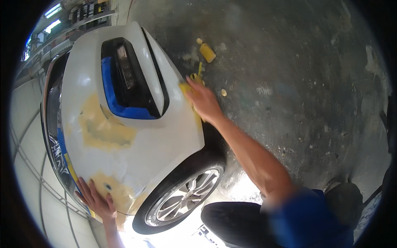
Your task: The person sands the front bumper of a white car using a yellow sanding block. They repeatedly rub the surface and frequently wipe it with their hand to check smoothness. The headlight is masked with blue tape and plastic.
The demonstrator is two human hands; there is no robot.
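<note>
A white car bumper [153, 136] with tan filler patches [105, 130] fills the left half of the view. My left hand [97, 201] lies flat on it near a lower filler patch [106, 184], fingers stretched and holding nothing. At the bumper's right edge, my right hand [203, 101] is closed over a yellow piece [185, 89] that looks like sandpaper, pressed to the surface. Part of that piece is hidden under the fingers. Blue masking tape [108, 89] borders the dark lamp recess [128, 82].
A wheel [188, 194] with a silver rim sits below the bumper. On the grey concrete floor [289, 82] lie a yellow block [207, 53], a roll of yellow tape [193, 77] and small pale scraps [223, 92]. Shelving [82, 18] stands at upper left.
</note>
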